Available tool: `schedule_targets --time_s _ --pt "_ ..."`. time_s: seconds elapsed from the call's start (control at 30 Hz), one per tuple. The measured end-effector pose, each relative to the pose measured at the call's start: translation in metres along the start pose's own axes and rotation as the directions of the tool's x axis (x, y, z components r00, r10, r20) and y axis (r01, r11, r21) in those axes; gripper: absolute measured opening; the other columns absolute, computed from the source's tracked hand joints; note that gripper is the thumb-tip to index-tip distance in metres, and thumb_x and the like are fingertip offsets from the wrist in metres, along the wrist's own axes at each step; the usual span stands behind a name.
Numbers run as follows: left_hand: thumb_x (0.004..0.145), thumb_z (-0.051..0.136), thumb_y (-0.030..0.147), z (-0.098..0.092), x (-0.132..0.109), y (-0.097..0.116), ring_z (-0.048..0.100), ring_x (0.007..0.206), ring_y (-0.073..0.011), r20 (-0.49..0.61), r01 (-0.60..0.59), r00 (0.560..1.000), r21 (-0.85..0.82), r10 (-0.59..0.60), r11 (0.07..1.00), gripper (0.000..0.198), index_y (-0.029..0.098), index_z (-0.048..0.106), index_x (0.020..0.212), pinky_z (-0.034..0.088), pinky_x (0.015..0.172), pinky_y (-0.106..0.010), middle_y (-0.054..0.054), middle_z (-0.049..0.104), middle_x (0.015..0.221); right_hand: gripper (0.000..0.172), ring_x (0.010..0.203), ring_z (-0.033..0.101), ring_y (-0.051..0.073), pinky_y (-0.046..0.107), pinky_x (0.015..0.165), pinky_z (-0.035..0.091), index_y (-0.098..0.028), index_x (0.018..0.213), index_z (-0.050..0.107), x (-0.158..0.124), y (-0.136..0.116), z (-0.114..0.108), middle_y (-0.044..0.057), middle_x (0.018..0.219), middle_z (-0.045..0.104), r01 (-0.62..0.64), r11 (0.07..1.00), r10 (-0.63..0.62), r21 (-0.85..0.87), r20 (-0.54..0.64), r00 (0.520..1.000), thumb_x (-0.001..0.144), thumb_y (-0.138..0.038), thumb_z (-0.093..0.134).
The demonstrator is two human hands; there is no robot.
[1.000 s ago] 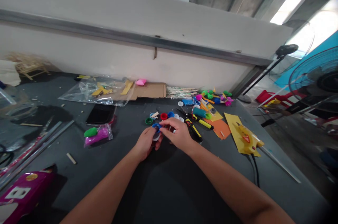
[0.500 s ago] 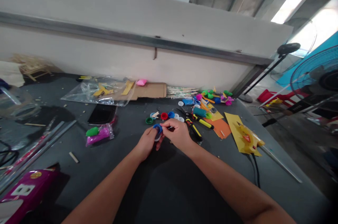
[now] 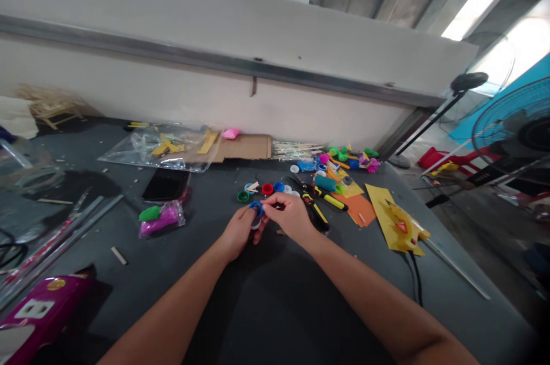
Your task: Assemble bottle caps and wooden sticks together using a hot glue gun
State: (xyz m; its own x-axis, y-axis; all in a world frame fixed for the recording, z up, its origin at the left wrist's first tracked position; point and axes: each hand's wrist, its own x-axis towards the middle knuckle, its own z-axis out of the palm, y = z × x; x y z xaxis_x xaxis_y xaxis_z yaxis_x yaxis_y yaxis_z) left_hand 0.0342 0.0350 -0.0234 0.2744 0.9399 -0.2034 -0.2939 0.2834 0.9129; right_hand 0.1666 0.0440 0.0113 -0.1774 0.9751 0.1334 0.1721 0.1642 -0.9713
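My left hand (image 3: 238, 232) is closed round a blue bottle cap (image 3: 256, 206), held above the dark tabletop with its hollow side partly showing. A white round piece (image 3: 256, 223) shows just under it, between the fingers. My right hand (image 3: 290, 217) pinches at the right rim of the blue cap; whatever its fingertips hold is hidden. Just beyond the hands lie a green cap (image 3: 243, 197), a red cap (image 3: 267, 188), another blue cap (image 3: 279, 187) and a light-blue-rimmed cap with small wooden sticks (image 3: 253, 187) on it.
Yellow-black pliers (image 3: 315, 210) lie right of my hands, near orange paper (image 3: 360, 208) and a yellow glue gun (image 3: 406, 227) with a cord. At left are a phone (image 3: 165, 185), a clay packet (image 3: 161, 222) and a magenta power strip (image 3: 47, 307). A white partition (image 3: 172, 87) stands behind.
Both hands stay almost in place at the blue bottle cap. The right hand's fingers have shifted very slightly, and the view has moved a little.
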Motion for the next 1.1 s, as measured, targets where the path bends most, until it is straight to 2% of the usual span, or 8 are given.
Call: schedule_targets --time_s 0.33,0.43,0.57,0.63,0.83,0.97,1.1 --pt "0.076 0.047 0.034 0.002 0.000 0.000 0.040 0.034 -0.0083 -0.051 -0.009 0.999 0.012 0.010 1.000 0.022 0.017 0.048 0.064 0.031 0.032 -0.021 0.003 0.048 0.048 0.008 0.055 0.060 0.013 0.022 0.053 0.048 -0.019 0.067 0.061 -0.006 0.003 0.012 0.000 0.063 0.065 0.132 0.963 -0.171 -0.236 -0.154 0.973 0.070 -0.020 0.054" --pt "0.076 0.048 0.034 0.003 0.000 0.001 0.040 0.034 -0.0079 -0.061 -0.020 0.998 -0.011 0.019 1.000 0.021 0.017 0.048 0.064 0.030 0.032 -0.020 0.003 0.047 0.048 0.009 0.060 0.063 0.014 0.023 0.058 0.050 -0.018 0.070 0.062 -0.006 0.008 0.014 0.002 0.070 0.067 0.134 0.968 -0.173 -0.211 -0.180 0.968 0.072 -0.020 0.054" --pt "0.078 0.047 0.037 0.003 -0.002 0.002 0.040 0.034 -0.0074 -0.067 -0.010 0.998 -0.034 0.008 0.999 0.025 0.016 0.048 0.064 0.029 0.033 -0.020 0.003 0.047 0.049 0.014 0.057 0.064 0.014 0.024 0.055 0.052 -0.018 0.081 0.065 -0.006 0.012 0.012 0.001 0.068 0.066 0.073 0.997 -0.077 -0.041 -0.118 0.990 0.078 -0.025 0.053" --pt "0.079 0.045 0.038 0.003 -0.001 0.002 0.041 0.034 -0.0076 -0.071 -0.020 0.997 -0.021 0.018 1.000 0.026 0.016 0.048 0.065 0.030 0.033 -0.020 0.003 0.047 0.049 0.015 0.058 0.065 0.014 0.024 0.056 0.052 -0.019 0.084 0.066 -0.006 0.011 0.010 0.001 0.072 0.067 0.084 0.996 -0.088 -0.043 -0.100 0.991 0.078 -0.025 0.054" --pt "0.078 0.045 0.038 0.004 0.002 -0.005 0.041 0.035 -0.0080 -0.137 -0.083 0.986 0.076 0.093 0.994 0.023 0.018 0.047 0.067 0.032 0.033 -0.020 0.004 0.047 0.050 0.013 0.074 0.063 0.015 0.025 0.070 0.048 -0.020 0.082 0.067 -0.005 0.005 0.000 0.002 0.081 0.069 0.247 0.908 -0.280 -0.337 -0.052 0.958 0.077 -0.020 0.056" --pt "0.080 0.042 0.036 0.004 0.002 -0.007 0.041 0.034 -0.0080 -0.140 -0.118 0.980 0.180 0.144 0.977 0.021 0.018 0.046 0.069 0.032 0.032 -0.020 0.005 0.047 0.050 0.010 0.070 0.059 0.014 0.024 0.068 0.045 -0.020 0.075 0.064 -0.003 0.001 -0.004 0.000 0.072 0.065 0.257 0.854 -0.274 -0.453 0.028 0.961 0.077 -0.018 0.054" --pt "0.081 0.042 0.034 0.005 0.001 -0.007 0.041 0.033 -0.0083 -0.145 -0.139 0.972 0.282 0.186 0.949 0.020 0.019 0.047 0.070 0.031 0.033 -0.020 0.007 0.043 0.045 0.010 0.068 0.056 0.014 0.024 0.066 0.043 -0.020 0.070 0.058 -0.003 -0.002 -0.003 0.000 0.069 0.061 0.265 0.800 -0.290 -0.539 0.040 0.956 0.071 -0.012 0.053"
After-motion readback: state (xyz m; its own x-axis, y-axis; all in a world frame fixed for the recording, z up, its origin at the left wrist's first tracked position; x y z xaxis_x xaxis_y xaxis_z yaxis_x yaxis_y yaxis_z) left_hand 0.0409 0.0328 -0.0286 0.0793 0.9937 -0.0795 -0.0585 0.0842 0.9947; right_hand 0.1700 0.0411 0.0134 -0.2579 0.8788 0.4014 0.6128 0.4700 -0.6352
